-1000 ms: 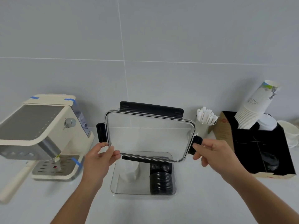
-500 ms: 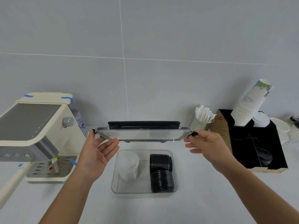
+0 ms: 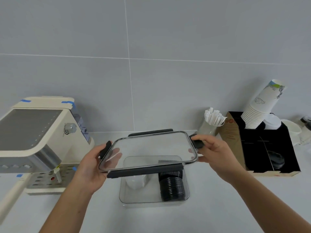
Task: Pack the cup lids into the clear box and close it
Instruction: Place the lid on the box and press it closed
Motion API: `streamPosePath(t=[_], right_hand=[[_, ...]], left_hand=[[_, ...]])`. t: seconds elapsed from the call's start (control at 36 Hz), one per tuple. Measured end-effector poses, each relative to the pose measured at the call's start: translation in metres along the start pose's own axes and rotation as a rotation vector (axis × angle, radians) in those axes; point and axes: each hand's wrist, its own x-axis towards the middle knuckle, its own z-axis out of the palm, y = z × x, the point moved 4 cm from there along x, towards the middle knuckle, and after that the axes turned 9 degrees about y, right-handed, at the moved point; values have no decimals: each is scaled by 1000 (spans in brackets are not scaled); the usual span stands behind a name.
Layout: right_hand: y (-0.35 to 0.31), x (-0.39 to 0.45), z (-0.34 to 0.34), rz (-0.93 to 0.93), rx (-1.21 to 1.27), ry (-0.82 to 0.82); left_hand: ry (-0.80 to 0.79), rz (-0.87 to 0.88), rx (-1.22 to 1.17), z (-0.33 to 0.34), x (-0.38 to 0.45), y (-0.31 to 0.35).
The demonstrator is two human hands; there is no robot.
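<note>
The clear box [image 3: 154,201] sits on the counter in front of me. Inside it lie a stack of white cup lids [image 3: 135,181] on the left and a stack of black cup lids [image 3: 172,189] on the right. I hold the clear box lid [image 3: 151,148] with black latches nearly flat above the box, its near edge lower. My left hand [image 3: 91,165] grips its left end and my right hand [image 3: 213,153] grips its right end by the latch. The lid is apart from the box rim.
A cream espresso machine [image 3: 37,140] stands at the left. At the right are a cup of wrapped straws [image 3: 211,123] and a black cardboard organiser [image 3: 269,145] with stacked paper cups [image 3: 262,106] and more lids. The tiled wall is close behind.
The lid went from upright and facing me, through edge-on, to nearly flat with its top up, and it has come down closer to the box. Both hands kept their grip.
</note>
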Motion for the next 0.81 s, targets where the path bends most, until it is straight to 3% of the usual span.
streamPosePath(t=[0.19,0.31,0.58,0.81], right_hand=[[16,-8,-4,288,341,0],[13,-9,-5,340,456,40],[36,-14,5,329,-20,274],[80,-16,-4,457,-47,305]], left_hand=[[-26,30,25,-3,-8,0],[-48,64,44,-5,-14,2],[63,180,236,-15,-13,-14],[159,235,471,-25,7,-48]])
